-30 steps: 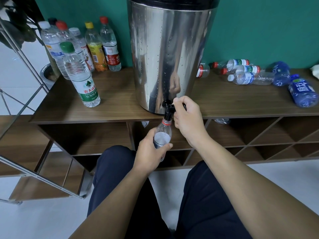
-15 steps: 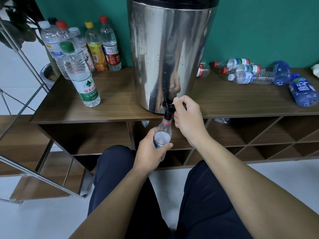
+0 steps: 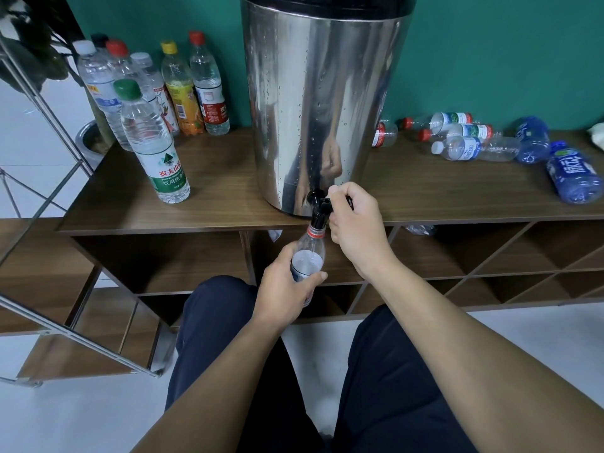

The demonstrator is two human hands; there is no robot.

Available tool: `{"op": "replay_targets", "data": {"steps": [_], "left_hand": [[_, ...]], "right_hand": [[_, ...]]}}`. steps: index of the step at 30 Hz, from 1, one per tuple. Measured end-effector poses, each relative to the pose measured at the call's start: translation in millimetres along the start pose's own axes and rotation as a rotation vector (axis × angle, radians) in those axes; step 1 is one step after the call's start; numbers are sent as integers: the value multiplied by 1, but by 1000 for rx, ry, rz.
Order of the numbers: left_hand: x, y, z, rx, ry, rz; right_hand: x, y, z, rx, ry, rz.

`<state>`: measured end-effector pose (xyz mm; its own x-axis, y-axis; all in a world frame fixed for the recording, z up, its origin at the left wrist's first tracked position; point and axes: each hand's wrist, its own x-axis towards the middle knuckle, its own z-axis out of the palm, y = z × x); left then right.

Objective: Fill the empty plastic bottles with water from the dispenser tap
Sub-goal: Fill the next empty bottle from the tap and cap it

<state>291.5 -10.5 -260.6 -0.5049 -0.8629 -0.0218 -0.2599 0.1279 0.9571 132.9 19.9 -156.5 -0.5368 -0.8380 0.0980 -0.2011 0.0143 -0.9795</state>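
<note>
Left hand [image 3: 283, 286] grasps clear red-collared plastic bottle [image 3: 309, 256] under black tap [image 3: 317, 209], 6 o'clock of steel dispenser [image 3: 320, 103]; right hand [image 3: 354, 223] pinches tap lever.

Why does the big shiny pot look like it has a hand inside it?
In the head view, the steel dispenser acts like a mirror: it reflects the right hand at the tap. The wide lens also bends the shelf edges.
</note>
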Motion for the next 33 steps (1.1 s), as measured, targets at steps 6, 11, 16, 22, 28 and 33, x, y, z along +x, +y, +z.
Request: {"op": "replay_targets", "data": {"steps": [6, 11, 16, 22, 28, 33], "left_hand": [[0, 0, 0, 8, -3, -1], [0, 0, 0, 5, -3, -4], [0, -1, 0, -8, 0, -3], [0, -1, 0, -14, -2, -3], [-1, 1, 0, -6, 2, -4], [0, 2, 0, -4, 2, -4]], "right_hand": [[0, 0, 0, 3, -3, -3], [-1, 0, 0, 6, -3, -6], [0, 1, 1, 20, 0, -1], [-1, -1, 0, 22, -3, 4], [-2, -4, 1, 12, 2, 5], [-2, -3, 2, 20, 1, 4]]}}
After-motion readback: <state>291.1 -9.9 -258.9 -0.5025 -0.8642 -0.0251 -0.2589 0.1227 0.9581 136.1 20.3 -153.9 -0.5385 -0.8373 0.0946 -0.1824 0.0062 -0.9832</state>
